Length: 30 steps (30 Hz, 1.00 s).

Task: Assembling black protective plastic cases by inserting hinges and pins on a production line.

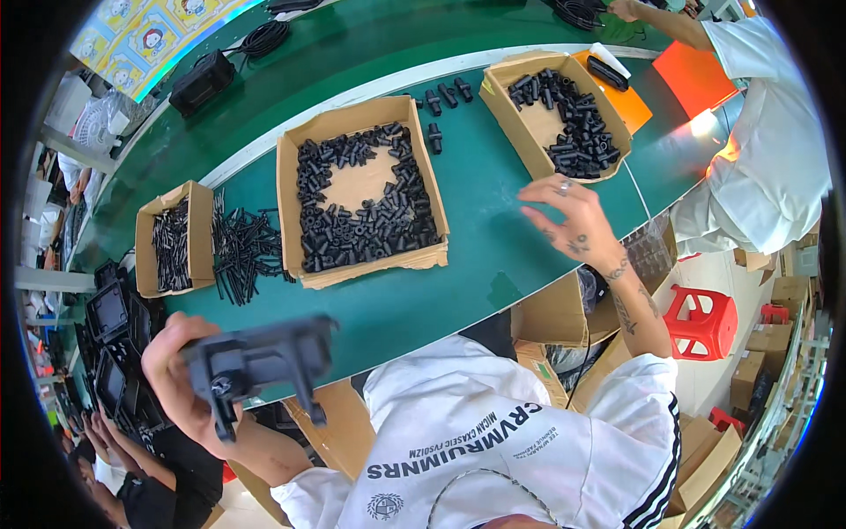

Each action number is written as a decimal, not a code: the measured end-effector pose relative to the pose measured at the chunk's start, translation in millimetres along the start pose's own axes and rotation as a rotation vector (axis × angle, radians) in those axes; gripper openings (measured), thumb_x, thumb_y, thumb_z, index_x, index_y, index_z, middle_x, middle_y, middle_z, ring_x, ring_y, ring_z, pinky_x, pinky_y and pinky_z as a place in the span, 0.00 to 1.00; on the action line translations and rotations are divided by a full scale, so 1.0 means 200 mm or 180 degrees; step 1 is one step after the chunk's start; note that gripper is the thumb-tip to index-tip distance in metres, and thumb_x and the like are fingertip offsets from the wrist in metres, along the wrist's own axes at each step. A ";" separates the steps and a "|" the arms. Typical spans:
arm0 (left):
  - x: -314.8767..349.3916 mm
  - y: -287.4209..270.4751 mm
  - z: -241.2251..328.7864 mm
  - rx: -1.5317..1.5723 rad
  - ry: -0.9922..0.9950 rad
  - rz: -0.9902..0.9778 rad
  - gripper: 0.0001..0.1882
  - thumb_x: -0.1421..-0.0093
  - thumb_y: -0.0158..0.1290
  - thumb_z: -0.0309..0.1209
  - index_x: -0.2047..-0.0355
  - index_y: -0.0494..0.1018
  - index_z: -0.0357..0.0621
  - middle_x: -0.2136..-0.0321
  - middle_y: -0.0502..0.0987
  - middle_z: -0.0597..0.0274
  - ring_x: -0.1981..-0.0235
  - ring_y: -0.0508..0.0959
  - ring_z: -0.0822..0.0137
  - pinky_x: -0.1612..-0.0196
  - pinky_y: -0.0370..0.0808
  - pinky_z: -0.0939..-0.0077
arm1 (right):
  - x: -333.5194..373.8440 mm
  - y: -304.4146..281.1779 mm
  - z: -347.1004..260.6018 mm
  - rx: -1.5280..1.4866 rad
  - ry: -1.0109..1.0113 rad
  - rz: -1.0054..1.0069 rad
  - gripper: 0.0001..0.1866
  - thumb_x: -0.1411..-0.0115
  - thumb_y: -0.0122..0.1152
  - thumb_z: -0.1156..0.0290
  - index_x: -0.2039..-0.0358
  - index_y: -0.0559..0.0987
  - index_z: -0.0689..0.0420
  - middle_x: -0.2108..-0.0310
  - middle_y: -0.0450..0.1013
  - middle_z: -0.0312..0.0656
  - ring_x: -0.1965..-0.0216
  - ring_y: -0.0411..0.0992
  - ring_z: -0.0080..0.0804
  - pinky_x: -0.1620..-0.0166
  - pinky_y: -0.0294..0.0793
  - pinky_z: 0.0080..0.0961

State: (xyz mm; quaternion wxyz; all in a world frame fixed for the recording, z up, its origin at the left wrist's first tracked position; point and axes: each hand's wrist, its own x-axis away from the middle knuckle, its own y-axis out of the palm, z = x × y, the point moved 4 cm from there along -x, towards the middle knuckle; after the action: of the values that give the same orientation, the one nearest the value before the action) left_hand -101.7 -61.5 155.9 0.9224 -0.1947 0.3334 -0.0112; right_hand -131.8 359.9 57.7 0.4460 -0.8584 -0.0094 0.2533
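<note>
My left hand (181, 363) grips a black plastic housing (264, 360) by its left end, raised in front of the bench's near edge. Two prongs stick down from the housing. Over the green bench, just below the right cardboard box (521, 141), my right hand (571, 216) hovers with its thumb and fingers apart and nothing visible in them. That box holds short black tubular fittings (586, 145). A larger cardboard box (291, 189) in the middle carries many similar black fittings (374, 234) around a bare patch of its bottom.
Thin black rods (247, 256) lie loose beside a small box (202, 234) of rods on the left. Several fittings (435, 138) stand between the larger boxes. Black cases (110, 309) pile up at far left. Another person (753, 141) works at right, near a red stool (701, 322).
</note>
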 end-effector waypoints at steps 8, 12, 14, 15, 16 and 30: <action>0.19 0.68 -0.20 0.0857 -0.1126 -0.4333 0.24 0.37 0.53 0.30 0.42 0.62 0.42 0.53 0.74 0.45 0.52 0.75 0.45 0.51 0.70 0.55 | -0.44 0.39 0.16 -0.0344 -0.0001 -0.0180 0.14 0.50 0.71 0.74 0.65 0.75 0.62 0.54 0.76 0.50 0.60 0.75 0.52 0.57 0.73 0.43; 0.25 0.88 -0.29 0.0532 -0.0792 -0.4208 0.23 0.35 0.52 0.33 0.42 0.62 0.44 0.54 0.74 0.46 0.53 0.74 0.44 0.51 0.70 0.55 | -0.58 0.51 0.22 -0.0211 -0.0018 -0.0436 0.16 0.52 0.74 0.73 0.67 0.75 0.62 0.58 0.76 0.52 0.61 0.74 0.52 0.60 0.72 0.44; 0.24 0.92 -0.33 0.0431 -0.0723 -0.4074 0.23 0.33 0.49 0.34 0.39 0.61 0.44 0.51 0.71 0.40 0.48 0.72 0.42 0.47 0.69 0.54 | -0.60 0.54 0.23 -0.0193 -0.0049 -0.0499 0.15 0.52 0.74 0.73 0.68 0.75 0.62 0.59 0.76 0.52 0.61 0.74 0.52 0.60 0.72 0.44; 0.25 0.93 -0.33 0.0494 -0.0704 -0.4040 0.23 0.33 0.49 0.34 0.39 0.61 0.44 0.51 0.71 0.40 0.48 0.72 0.42 0.47 0.69 0.54 | -0.61 0.55 0.24 -0.0040 0.0057 -0.0571 0.15 0.52 0.75 0.73 0.69 0.75 0.62 0.61 0.76 0.52 0.62 0.74 0.52 0.60 0.72 0.44; 0.25 0.95 -0.34 0.0278 -0.0573 -0.3946 0.24 0.33 0.49 0.34 0.39 0.60 0.43 0.51 0.71 0.40 0.49 0.71 0.41 0.46 0.69 0.54 | -0.61 0.55 0.24 0.0000 0.0114 -0.0579 0.14 0.52 0.75 0.74 0.69 0.76 0.61 0.66 0.76 0.50 0.62 0.74 0.51 0.60 0.72 0.43; 0.46 0.83 -0.20 -0.1284 -0.0197 -0.2386 0.52 0.57 0.69 0.43 0.35 0.59 0.35 0.40 0.64 0.43 0.40 0.67 0.48 0.39 0.63 0.56 | 0.07 0.11 -0.22 -0.1348 -0.0296 -0.0847 0.26 0.66 0.82 0.71 0.64 0.81 0.61 0.54 0.79 0.52 0.54 0.79 0.45 0.51 0.78 0.37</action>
State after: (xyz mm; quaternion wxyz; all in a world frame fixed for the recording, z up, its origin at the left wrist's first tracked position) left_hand -72.7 63.5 11.8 0.8075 -0.4792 0.2072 -0.2744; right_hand -104.0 316.4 56.5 0.2847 -0.9113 -0.1957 0.2240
